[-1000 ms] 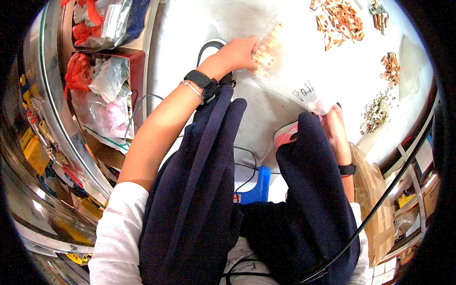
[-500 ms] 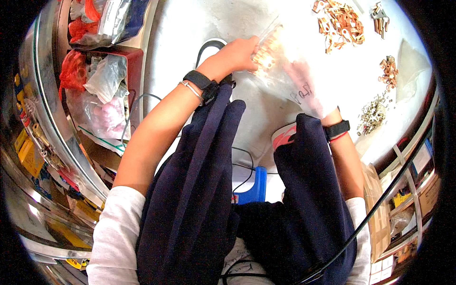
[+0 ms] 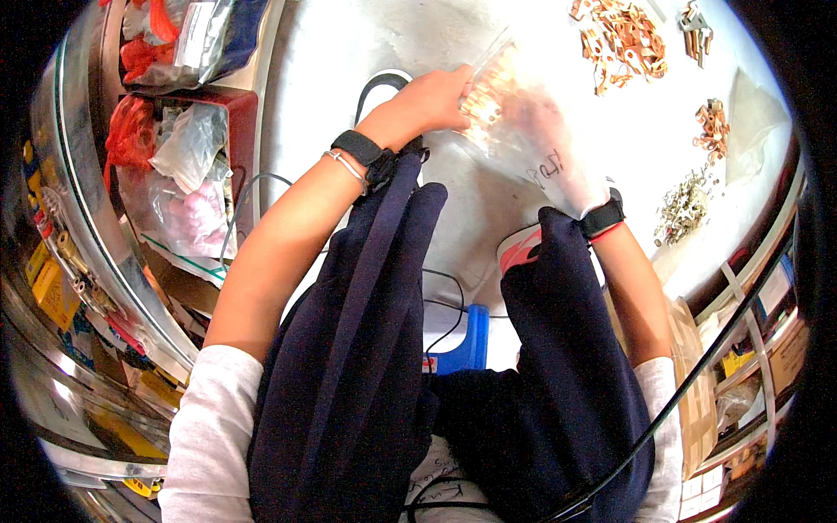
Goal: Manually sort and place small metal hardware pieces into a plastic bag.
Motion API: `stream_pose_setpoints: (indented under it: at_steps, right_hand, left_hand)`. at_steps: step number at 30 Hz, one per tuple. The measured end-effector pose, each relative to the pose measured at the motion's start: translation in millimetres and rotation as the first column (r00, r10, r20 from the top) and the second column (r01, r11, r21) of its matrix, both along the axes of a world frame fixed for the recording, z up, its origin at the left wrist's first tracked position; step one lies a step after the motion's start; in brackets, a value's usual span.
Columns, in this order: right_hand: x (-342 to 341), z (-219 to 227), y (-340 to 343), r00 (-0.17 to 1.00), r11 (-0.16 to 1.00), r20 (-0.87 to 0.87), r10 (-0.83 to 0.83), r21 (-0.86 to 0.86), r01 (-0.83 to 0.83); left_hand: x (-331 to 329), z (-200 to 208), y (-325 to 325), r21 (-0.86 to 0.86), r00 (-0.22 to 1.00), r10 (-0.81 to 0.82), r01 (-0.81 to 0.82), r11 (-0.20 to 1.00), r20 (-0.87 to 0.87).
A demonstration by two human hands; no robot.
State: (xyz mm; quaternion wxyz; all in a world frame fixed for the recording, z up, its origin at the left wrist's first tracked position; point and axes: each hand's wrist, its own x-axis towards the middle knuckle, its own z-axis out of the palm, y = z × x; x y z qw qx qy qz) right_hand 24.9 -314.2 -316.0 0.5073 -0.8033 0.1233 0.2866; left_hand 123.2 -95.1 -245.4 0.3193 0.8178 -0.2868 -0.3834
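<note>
My left hand (image 3: 440,100) is closed, pinching the side of a clear plastic bag (image 3: 486,150) with handwriting on it. Inside the bag, shiny copper-coloured metal pieces (image 3: 482,106) lie near my left fingertips. My right hand (image 3: 542,135) reaches into the bag up to the wrist and shows through the film. Glare and blur hide its fingers, so what they hold cannot be made out. Both hands are above the pale floor, just beyond my knees.
Loose piles lie at the right: copper lugs (image 3: 623,44), grey metal parts (image 3: 696,35), smaller copper pieces (image 3: 711,131) and small silvery pieces (image 3: 684,209). A red box (image 3: 247,144) of bagged parts stands left. A black cable (image 3: 697,366) crosses the lower right.
My right hand and wrist have shifted slightly left and up, deeper into the bag. My left hand keeps its pinch on the bag, almost still.
</note>
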Motion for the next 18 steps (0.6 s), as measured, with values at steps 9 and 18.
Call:
stream_pose_setpoints:
  at_steps: [9,18]
  right_hand:
    - [13,44,16,0.997,0.937,0.064,-0.050,-0.343,0.069]
    - [22,57,22,0.987,0.932,0.160,0.004,-0.358,0.054]
  left_hand:
    - [0,0,-1,-0.014,1.000,-0.008,0.008,1.000,0.020]
    - [0,1,-1,0.002,1.000,-0.005,0.005,1.000,0.026]
